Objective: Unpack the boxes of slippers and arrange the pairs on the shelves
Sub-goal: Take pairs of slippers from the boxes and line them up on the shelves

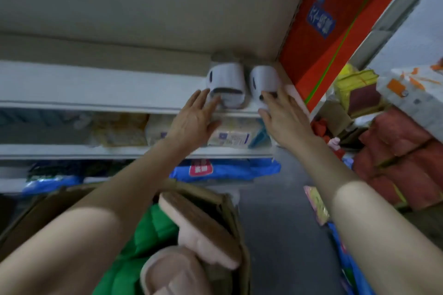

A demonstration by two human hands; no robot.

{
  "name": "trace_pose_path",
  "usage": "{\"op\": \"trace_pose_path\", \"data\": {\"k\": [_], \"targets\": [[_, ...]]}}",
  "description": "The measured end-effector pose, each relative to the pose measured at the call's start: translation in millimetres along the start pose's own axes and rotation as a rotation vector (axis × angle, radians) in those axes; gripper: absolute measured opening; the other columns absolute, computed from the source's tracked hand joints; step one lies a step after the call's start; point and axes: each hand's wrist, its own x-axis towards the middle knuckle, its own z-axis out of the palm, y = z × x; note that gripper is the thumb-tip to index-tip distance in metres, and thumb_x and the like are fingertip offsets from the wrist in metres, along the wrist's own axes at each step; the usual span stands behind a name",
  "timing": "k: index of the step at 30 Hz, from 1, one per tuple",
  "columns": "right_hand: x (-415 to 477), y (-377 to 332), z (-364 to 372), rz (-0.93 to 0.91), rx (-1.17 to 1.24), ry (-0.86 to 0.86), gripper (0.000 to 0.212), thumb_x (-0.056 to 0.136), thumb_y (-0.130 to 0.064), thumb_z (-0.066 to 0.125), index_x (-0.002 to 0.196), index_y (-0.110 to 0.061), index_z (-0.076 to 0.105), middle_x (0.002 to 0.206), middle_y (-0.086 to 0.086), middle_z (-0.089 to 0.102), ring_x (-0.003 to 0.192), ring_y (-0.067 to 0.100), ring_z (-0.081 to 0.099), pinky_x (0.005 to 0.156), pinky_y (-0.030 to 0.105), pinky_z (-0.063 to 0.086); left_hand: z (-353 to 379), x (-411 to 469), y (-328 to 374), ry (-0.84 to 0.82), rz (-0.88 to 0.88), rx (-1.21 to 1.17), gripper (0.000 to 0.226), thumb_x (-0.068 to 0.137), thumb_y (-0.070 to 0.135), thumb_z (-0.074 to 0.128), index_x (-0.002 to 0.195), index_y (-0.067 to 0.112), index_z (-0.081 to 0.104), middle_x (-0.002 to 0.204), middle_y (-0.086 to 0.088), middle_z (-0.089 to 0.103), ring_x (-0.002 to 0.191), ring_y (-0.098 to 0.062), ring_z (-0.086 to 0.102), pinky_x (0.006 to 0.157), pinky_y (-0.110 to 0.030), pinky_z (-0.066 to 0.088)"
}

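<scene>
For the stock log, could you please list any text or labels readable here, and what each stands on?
Nothing can be read; all is blurred.
Blue sign on the red panel: white characters, illegible.
Red label on the blue package: illegible.
Blue label on the white pack: illegible.

The top shelf (96,88) carries two white slippers (226,81) (side by side).

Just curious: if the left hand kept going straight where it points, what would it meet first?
The left white slipper on the shelf; the left hand seems to touch it, though blur obscures depth.
</scene>
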Motion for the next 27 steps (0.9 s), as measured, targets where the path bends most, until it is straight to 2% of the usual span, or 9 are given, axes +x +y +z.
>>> {"op": "trace_pose_path", "data": {"k": [4,7,12,14,17,19,22,25,27], "targets": [[-62.6,-39.6,11.3,-0.034,0.034,0.081,0.047,0.097,-0.031,0.046,0.138,-0.008,0.051,0.145,0.024,0.039,0.121,0.046,0.046,0.101,0.048,0.041,-16.1,-73.5,-33.8,0.084,0.091,-0.042,0.054,0.091,0.026,0.061,0.140,0.007,0.047,0.145,-0.019,0.044,0.137,-0.038,0.037,0.113,-0.047,0.031],[-121.6,-85.4,29.7,-0.025,0.124,0.077,0.043,0.095,-0.032,0.045,0.127,-0.008,0.059,0.136,0.020,0.050,0.114,0.042,0.052,0.096,0.046,0.046,-20.9,-145.5,-63.6,0.105,0.054,-0.073,0.047,0.087,0.023,0.063,0.131,0.007,0.055,0.134,-0.017,0.054,0.123,-0.037,0.049,0.104,-0.044,0.041],[-205.4,-156.9,68.7,0.094,0.211,-0.255,0.028,0.093,-0.028,0.053,0.114,-0.017,0.067,0.118,0.010,0.063,0.112,0.033,0.055,0.091,0.038,0.042,-6.4,-265.9,-99.5,-0.065,-0.067,-0.134,0.041,0.089,0.039,0.050,0.119,0.015,0.066,0.124,-0.009,0.063,0.110,-0.030,0.060,0.093,-0.041,0.051],[-229.7,-171.1,82.3,0.142,0.203,-0.360,0.032,0.089,-0.032,0.051,0.116,-0.021,0.066,0.121,0.006,0.062,0.115,0.031,0.054,0.091,0.035,0.041,5.1,-295.5,-101.2,-0.123,-0.033,-0.145,0.038,0.090,0.039,0.052,0.117,0.018,0.068,0.120,-0.006,0.065,0.107,-0.028,0.062,0.088,-0.042,0.053],[-257.2,-174.4,93.3,0.251,0.161,-0.434,0.047,0.085,-0.033,0.048,0.130,-0.023,0.057,0.128,0.009,0.053,0.117,0.035,0.049,0.093,0.038,0.042,19.3,-311.6,-80.5,-0.206,0.055,-0.179,0.033,0.088,0.032,0.065,0.117,0.016,0.069,0.115,-0.007,0.068,0.105,-0.028,0.061,0.091,-0.039,0.052],[-267.3,-168.5,97.1,0.304,0.166,-0.428,0.058,0.080,-0.039,0.042,0.137,-0.026,0.051,0.129,0.013,0.052,0.116,0.038,0.048,0.097,0.042,0.039,28.1,-308.5,-62.4,-0.263,0.095,-0.178,0.038,0.088,0.038,0.059,0.118,0.016,0.067,0.109,-0.006,0.070,0.097,-0.029,0.062,0.086,-0.036,0.052],[-271.0,-159.7,103.0,0.315,0.146,-0.443,0.051,0.093,-0.032,0.052,0.142,-0.035,0.040,0.133,0.013,0.052,0.116,0.037,0.048,0.096,0.042,0.041,35.1,-299.8,-44.0,-0.409,0.063,-0.189,0.048,0.090,0.042,0.051,0.132,0.018,0.053,0.105,-0.011,0.069,0.093,-0.032,0.063,0.081,-0.038,0.051],[-271.2,-157.0,103.7,0.308,0.139,-0.405,0.058,0.091,-0.017,0.058,0.144,-0.028,0.037,0.133,0.014,0.053,0.117,0.035,0.050,0.093,0.041,0.046,31.1,-296.6,-42.9,-0.358,0.024,-0.243,0.042,0.092,0.021,0.054,0.133,0.022,0.052,0.100,-0.011,0.070,0.088,-0.030,0.065,0.076,-0.037,0.052],[-265.3,-153.0,99.3,0.316,0.155,-0.360,0.053,0.091,-0.019,0.058,0.140,-0.025,0.040,0.130,0.014,0.055,0.117,0.034,0.050,0.090,0.040,0.047,18.7,-295.5,-48.4,-0.279,0.016,-0.299,0.042,0.091,0.024,0.049,0.132,0.020,0.055,0.101,-0.011,0.071,0.088,-0.030,0.066,0.076,-0.037,0.052]]}}
